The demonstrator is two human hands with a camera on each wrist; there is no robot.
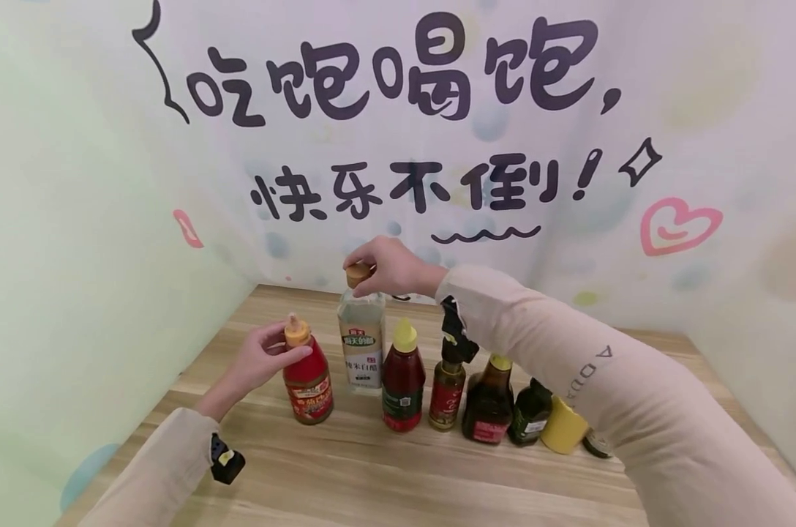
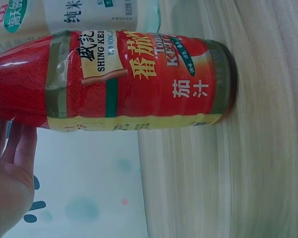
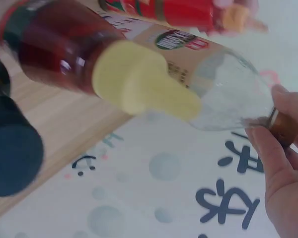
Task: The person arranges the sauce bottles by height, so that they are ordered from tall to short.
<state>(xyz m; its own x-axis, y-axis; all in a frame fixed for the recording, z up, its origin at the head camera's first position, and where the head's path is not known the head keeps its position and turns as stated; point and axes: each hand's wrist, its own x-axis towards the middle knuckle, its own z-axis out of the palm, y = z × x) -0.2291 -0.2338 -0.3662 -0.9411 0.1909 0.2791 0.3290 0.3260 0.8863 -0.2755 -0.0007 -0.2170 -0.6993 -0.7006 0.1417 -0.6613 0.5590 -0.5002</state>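
Note:
In the head view my left hand point(image 1: 258, 359) grips a red ketchup bottle point(image 1: 311, 399) around its neck, just below the orange cap point(image 1: 297, 334). The bottle stands on the table, and its label faces the left wrist camera. My right hand point(image 1: 398, 267) pinches the brown cap point(image 3: 285, 130) of a clear white rice vinegar bottle point(image 1: 362, 351) between thumb and fingers. That bottle stands upright behind and to the right of the ketchup. Whether its base touches the table is hard to tell. A dark red sauce bottle point(image 1: 403, 395) with a yellow nozzle top stands beside it.
Farther right in the row stand a slim red-labelled bottle point(image 1: 447, 395), a dark sauce bottle point(image 1: 489, 402), a dark green bottle point(image 1: 532, 414) and a yellow container point(image 1: 565, 424). My right sleeve point(image 1: 556, 337) passes above them. A printed cloth point(image 1: 372, 139) hangs behind the wooden table point(image 1: 385, 479).

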